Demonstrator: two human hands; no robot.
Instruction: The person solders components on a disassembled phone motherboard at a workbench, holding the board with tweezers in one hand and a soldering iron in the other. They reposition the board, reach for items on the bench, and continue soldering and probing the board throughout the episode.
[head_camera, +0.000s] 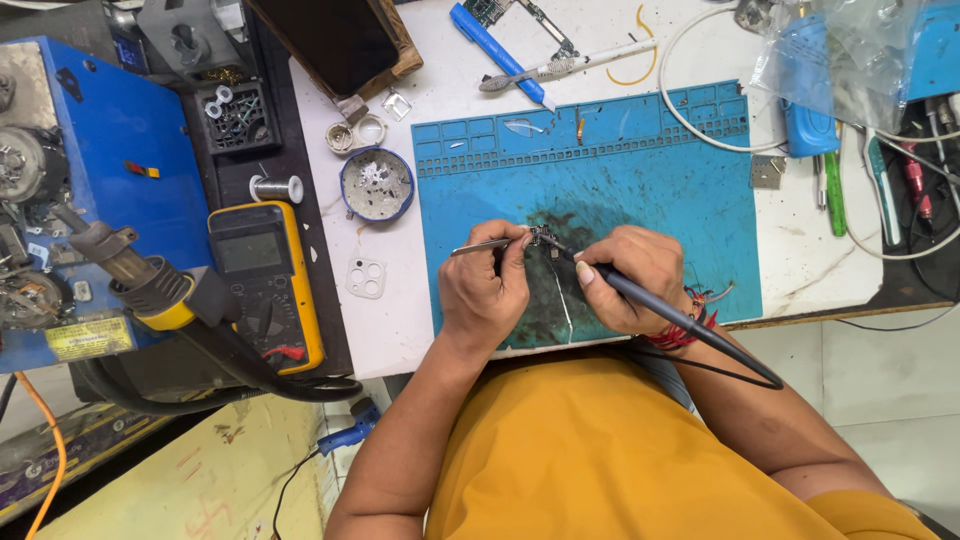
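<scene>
My left hand (487, 290) grips metal tweezers (480, 246) whose tips reach a tiny dark component (541, 237) on the blue work mat (640, 170). My right hand (628, 275) holds a dark soldering iron (690, 322) like a pen. Its tip touches the same small part, and its cord runs back past my right wrist, which wears red thread. Both hands rest on a sooty patch of the mat.
A yellow multimeter (268, 280) and a hot-air gun handle (140, 275) lie at the left, beside a blue station (90, 180). A round dish of small parts (376, 184), a solder spool (276, 188), a toothbrush (570, 65), white cable (690, 120) and tools surround the mat.
</scene>
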